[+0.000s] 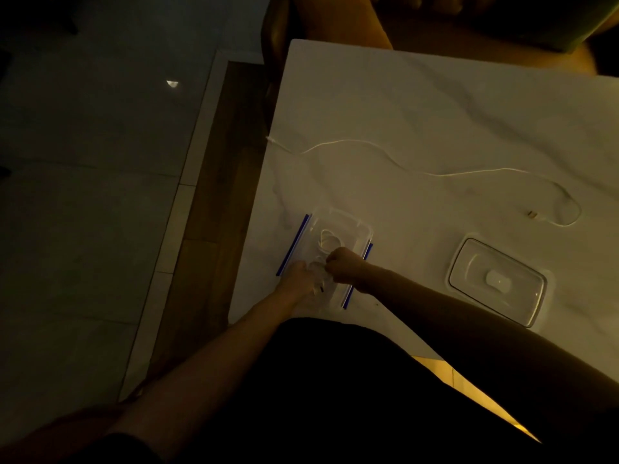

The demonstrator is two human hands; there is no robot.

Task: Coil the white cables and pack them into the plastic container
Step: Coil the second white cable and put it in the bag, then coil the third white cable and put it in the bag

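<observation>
A clear plastic container [360,229] with blue side clips stands near the table's front left corner. A coiled white cable [330,242] lies inside it at the far end. Both my hands are over the container's near half. My left hand [296,277] and my right hand [343,264], fingers curled, hold a second bunch of white cable [318,271] between them inside the container. A long white cable [435,174] lies uncoiled across the table's middle, one end hanging off the left edge, its plug [532,214] at the right.
The container's clear lid [495,281] lies flat on the white marble table [435,105] to the right. A chair [278,45] stands at the table's far left corner. Tiled floor lies to the left. The room is dim.
</observation>
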